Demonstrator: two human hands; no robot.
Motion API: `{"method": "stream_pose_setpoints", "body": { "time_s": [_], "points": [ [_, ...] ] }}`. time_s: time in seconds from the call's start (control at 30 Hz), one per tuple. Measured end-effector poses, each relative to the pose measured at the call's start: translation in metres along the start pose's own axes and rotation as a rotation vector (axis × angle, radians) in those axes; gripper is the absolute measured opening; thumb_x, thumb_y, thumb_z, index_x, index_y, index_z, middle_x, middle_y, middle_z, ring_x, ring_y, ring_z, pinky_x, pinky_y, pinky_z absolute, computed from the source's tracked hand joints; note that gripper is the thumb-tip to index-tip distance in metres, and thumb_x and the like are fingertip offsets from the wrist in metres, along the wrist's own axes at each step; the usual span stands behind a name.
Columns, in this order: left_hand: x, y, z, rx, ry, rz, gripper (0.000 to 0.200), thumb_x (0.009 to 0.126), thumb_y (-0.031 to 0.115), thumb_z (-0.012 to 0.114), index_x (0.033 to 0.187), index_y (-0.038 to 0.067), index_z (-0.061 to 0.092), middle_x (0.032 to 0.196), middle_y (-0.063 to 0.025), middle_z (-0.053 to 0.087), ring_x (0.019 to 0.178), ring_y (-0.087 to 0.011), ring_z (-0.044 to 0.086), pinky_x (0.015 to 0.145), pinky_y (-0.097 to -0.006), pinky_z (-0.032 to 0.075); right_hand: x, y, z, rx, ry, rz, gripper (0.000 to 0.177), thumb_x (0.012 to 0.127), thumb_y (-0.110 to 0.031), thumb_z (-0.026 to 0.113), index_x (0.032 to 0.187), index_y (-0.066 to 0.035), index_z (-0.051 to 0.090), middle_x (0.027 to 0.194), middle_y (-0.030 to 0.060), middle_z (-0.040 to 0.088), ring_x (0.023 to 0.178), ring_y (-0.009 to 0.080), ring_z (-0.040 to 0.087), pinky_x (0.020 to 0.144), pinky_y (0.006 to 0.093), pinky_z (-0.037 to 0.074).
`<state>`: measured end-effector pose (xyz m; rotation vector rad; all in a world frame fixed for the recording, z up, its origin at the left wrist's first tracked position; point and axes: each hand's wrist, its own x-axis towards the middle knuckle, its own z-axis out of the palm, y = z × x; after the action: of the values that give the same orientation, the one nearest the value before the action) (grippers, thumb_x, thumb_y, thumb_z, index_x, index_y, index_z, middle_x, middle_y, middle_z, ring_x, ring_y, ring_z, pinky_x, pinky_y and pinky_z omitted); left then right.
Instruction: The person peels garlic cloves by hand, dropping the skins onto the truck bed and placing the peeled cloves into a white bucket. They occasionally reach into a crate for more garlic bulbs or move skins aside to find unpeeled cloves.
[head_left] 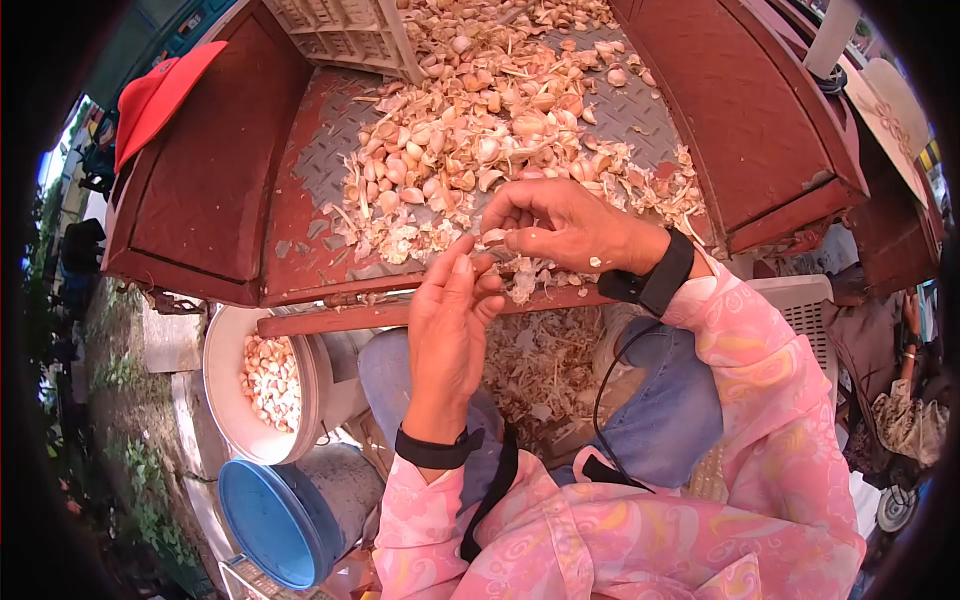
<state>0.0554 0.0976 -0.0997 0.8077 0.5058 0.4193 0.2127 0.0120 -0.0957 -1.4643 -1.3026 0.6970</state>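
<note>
A pale garlic clove shows at the fingertips of my right hand, which is closed in a pinch on it. Just left of it, my left hand points upward with thumb and forefinger together and the other fingers loosely curled. Whether anything sits in that left pinch, I cannot make out. Both hands are over the near edge of a red metal truck bed. Beyond them spreads a heap of garlic cloves mixed with papery skins, and bits of skin cling to my right hand.
A white bucket holding cloves stands at lower left, beside a blue-lidded bucket. A plastic crate rests on the bed. The red side panels flank it, one with a red cap. Skins litter the ground between my knees.
</note>
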Motion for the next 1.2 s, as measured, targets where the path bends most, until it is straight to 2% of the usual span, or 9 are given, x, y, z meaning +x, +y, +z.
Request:
{"method": "stream_pose_setpoints", "body": {
  "time_s": [0.3,0.4,0.53,0.63,0.77,0.97,1.03,1.1,1.2],
  "points": [
    [0.007,-0.019,-0.012,0.230,-0.171,0.069,0.012,0.086,0.014,0.057,0.090,0.003,0.055,0.075,-0.0013,0.057,0.060,-0.0049,0.049,0.047,-0.0160,0.037,-0.017,-0.027,0.009,-0.250,-0.052,0.133,0.019,0.069,-0.015,0.055,0.081,0.000,0.051,0.066,0.0134,0.055,0.064,0.0267,0.057,0.056,0.0371,0.042],
    [0.003,-0.011,-0.019,0.096,-0.064,0.062,0.012,0.087,0.015,0.055,0.090,0.004,0.053,0.074,-0.0022,0.053,0.057,-0.0045,0.042,0.045,-0.0150,0.032,-0.030,-0.017,0.012,-0.524,-0.131,0.129,0.016,0.074,-0.014,0.056,0.079,-0.002,0.048,0.068,0.0153,0.053,0.065,0.0340,0.055,0.057,0.0415,0.041],
    [-0.003,0.078,-0.092,0.191,0.234,0.446,0.011,0.089,0.013,0.052,0.093,0.003,0.053,0.076,-0.0029,0.053,0.058,-0.0044,0.043,0.046,-0.0149,0.033,-0.044,-0.006,-0.006,-0.764,0.046,0.051,0.020,0.082,-0.022,0.053,0.081,-0.002,0.049,0.074,0.0149,0.053,0.070,0.0353,0.055,0.061,0.0437,0.042],
    [-0.012,0.130,-0.184,0.648,0.687,0.512,0.026,0.088,0.014,0.052,0.109,-0.001,0.053,0.097,-0.0077,0.056,0.082,-0.0070,0.052,0.070,-0.0209,0.042,-0.048,0.019,-0.047,-0.916,0.377,0.077,0.022,0.083,-0.024,0.051,0.081,-0.002,0.050,0.076,0.0162,0.054,0.072,0.0360,0.055,0.062,0.0440,0.042],
    [-0.022,0.130,-0.199,1.087,0.767,0.517,0.039,0.087,0.022,0.052,0.117,-0.004,0.049,0.114,-0.0126,0.052,0.105,-0.0164,0.050,0.093,-0.0279,0.034,-0.048,0.031,-0.061,-0.987,0.387,0.265,0.019,0.083,-0.020,0.050,0.081,-0.001,0.051,0.077,0.0175,0.055,0.073,0.0365,0.055,0.062,0.0442,0.041],
    [0.002,0.036,-0.017,0.728,0.073,0.333,0.040,0.089,0.025,0.051,0.118,-0.003,0.047,0.101,-0.0098,0.056,0.078,-0.0110,0.058,0.059,-0.0200,0.044,-0.033,0.025,-0.041,-0.834,0.313,0.130,0.012,0.080,-0.012,0.048,0.080,0.000,0.050,0.075,0.0173,0.055,0.073,0.0354,0.054,0.063,0.0427,0.042],
    [0.015,0.004,0.012,0.676,-0.084,0.257,0.048,0.091,0.030,0.048,0.124,-0.003,0.039,0.096,-0.0123,0.057,0.069,-0.0114,0.058,0.054,-0.0193,0.043,-0.032,0.006,-0.022,-0.780,0.270,0.042,0.010,0.078,-0.010,0.051,0.082,-0.001,0.050,0.075,0.0157,0.054,0.073,0.0339,0.054,0.063,0.0410,0.043],
    [0.026,-0.021,0.025,0.590,-0.176,0.172,0.039,0.092,0.029,0.045,0.114,-0.003,0.046,0.085,-0.0074,0.057,0.062,-0.0089,0.054,0.050,-0.0193,0.041,-0.032,0.000,-0.003,-0.789,0.269,-0.209,0.012,0.076,-0.009,0.054,0.085,-0.003,0.050,0.075,0.0135,0.052,0.072,0.0326,0.054,0.062,0.0396,0.044],
    [0.031,-0.033,0.014,0.629,-0.267,0.149,0.034,0.093,0.032,0.044,0.097,0.000,0.053,0.076,-0.0015,0.054,0.058,-0.0049,0.047,0.048,-0.0166,0.036,-0.033,-0.004,0.010,-0.844,0.263,-0.207,0.016,0.074,-0.011,0.056,0.083,-0.003,0.046,0.075,0.0123,0.053,0.072,0.0317,0.056,0.061,0.0393,0.045]
  ]
}}
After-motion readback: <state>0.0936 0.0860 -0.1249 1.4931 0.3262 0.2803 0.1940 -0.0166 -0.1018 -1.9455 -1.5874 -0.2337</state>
